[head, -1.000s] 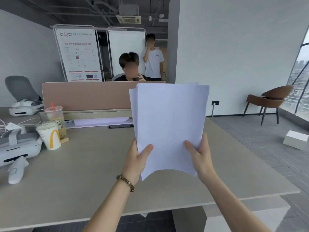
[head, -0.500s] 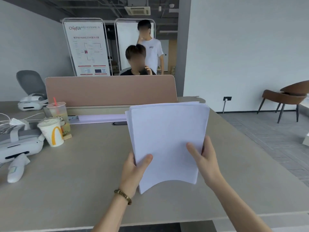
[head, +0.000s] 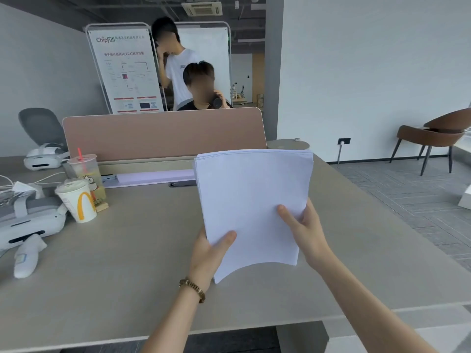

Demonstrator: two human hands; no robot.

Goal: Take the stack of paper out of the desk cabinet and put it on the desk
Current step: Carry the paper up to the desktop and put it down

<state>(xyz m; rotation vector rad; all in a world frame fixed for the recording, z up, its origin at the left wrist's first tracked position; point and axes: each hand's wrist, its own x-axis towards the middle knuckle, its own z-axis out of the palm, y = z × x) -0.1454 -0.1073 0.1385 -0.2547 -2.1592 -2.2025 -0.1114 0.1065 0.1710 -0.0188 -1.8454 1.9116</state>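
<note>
A stack of white paper (head: 251, 197) is held above the beige desk (head: 132, 253), tilted with its far edge raised and its near edge bowed upward. My left hand (head: 209, 253) grips its lower left corner, thumb on top; a beaded bracelet sits on that wrist. My right hand (head: 303, 230) grips its right edge, thumb on top. The desk cabinet is out of view.
On the desk's left stand a paper cup with a yellow arch logo (head: 77, 202), a plastic drink cup (head: 86, 171), white headsets (head: 28, 220) and a controller (head: 25, 258). A pink divider (head: 163, 133) closes the far edge, two people behind it. A brown chair (head: 433, 133) stands at right.
The paper stack has come down from an upright hold at face height to a lower, flatter tilt over the desk. Both hands kept their grip. The standing person moved left.
</note>
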